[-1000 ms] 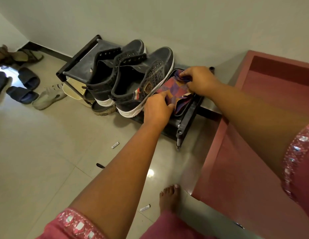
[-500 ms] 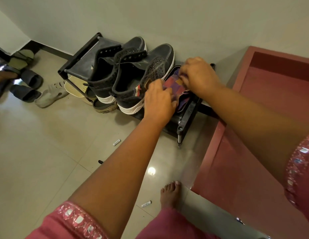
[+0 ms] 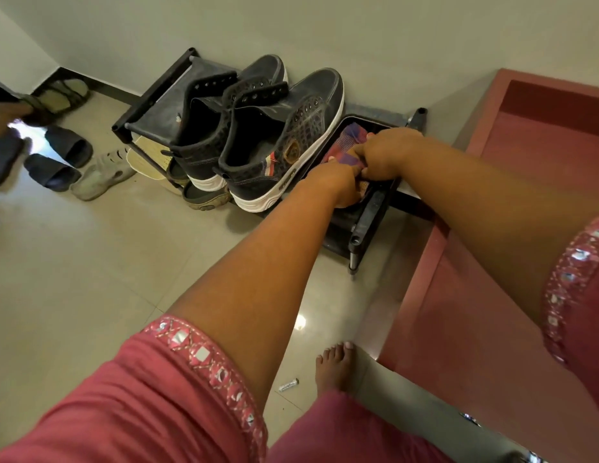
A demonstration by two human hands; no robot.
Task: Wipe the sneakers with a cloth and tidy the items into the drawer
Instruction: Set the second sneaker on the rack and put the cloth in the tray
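**Two hands on the cloth, sneakers waiting beside it**

Both of your hands are bunched on the checked cloth (image 3: 350, 142), which lies in the shallow tray-like top of the black shoe rack (image 3: 375, 208), at its right end. Your left hand (image 3: 335, 185) pinches the near edge of the fabric with curled fingers; your right hand (image 3: 385, 152) grips it just beyond, knuckles up, the two hands touching.

The pair of dark high-top sneakers (image 3: 258, 135) stands upright on the rack just left of the cloth, the nearer shoe's white sole close beside your left wrist.

Judging from this, the risks are small but real:

- Lift the cloth with a sideways sweep and your left forearm could nudge the right sneaker off the near edge of the rack (it overhangs a little already).
- A corner of the fabric may snag on the rack's post (image 3: 420, 113) at the far right.
- Small loose batteries (image 3: 288, 384) lie on the tiled floor near your bare foot (image 3: 335, 365); step back carelessly and you could tread on one.
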